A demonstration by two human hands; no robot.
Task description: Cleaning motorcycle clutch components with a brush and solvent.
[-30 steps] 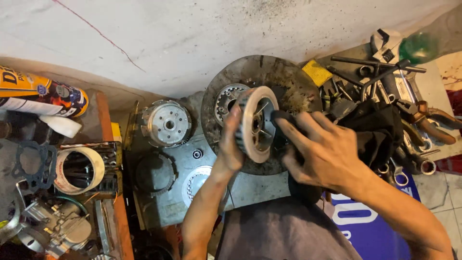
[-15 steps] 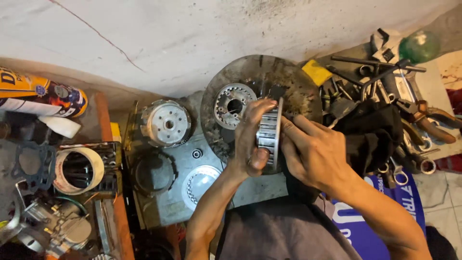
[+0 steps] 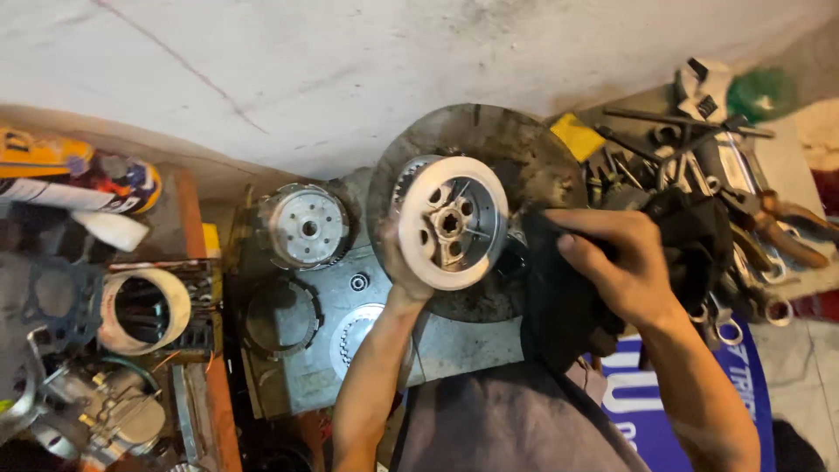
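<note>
Hub (image 3: 450, 223) face-on toward camera, axle axis upward, in left hand (image 3: 398, 275); right hand (image 3: 625, 271) gripping dark rag (image 3: 564, 306).

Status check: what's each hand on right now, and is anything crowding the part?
Left hand grips round metal hub, face toward camera. Right hand holds dark rag beside hub. Large rusty disc right behind; tool pile at right.

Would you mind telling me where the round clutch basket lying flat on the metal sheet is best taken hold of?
Grip the clutch basket by its toothed outer rim, coming straight down from above with fingers spread around it. It lies flat, open face up, and its centre is only a small hub hole with little to pinch. The black ring lies close on its near side, so the far and left edges look freer.
</note>
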